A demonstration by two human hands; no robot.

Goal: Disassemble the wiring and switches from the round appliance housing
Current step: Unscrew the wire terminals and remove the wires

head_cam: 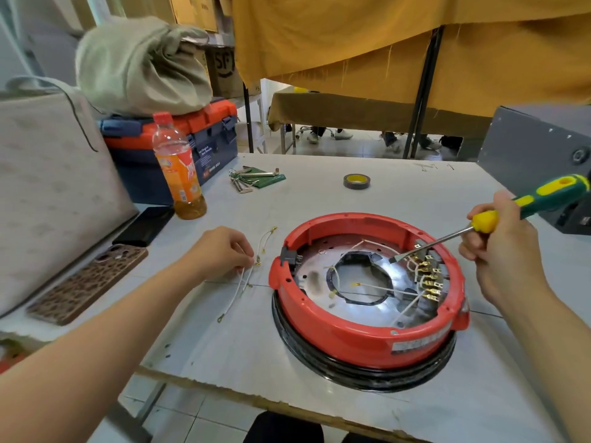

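Several white wires (246,276) already lie loose on the white table (319,199), just left of the red housing (367,340), so I judge the job partly done. My left hand (220,251) rests on the table there, fingertips pinching that loose bundle. Inside the housing, a row of brass terminals (428,279) along the right wall still carries wires, a few more white leads (377,287) cross the central opening, and a black switch block (289,259) sits at the left rim (all of this is left to remove, as far as I can see). My right hand (499,247) is curled round the yellow-green screwdriver (486,219); its flat tip reaches over the rim to just beside the upper terminals. Whether it touches one I cannot tell. The housing sits centre-right, between my two hands.
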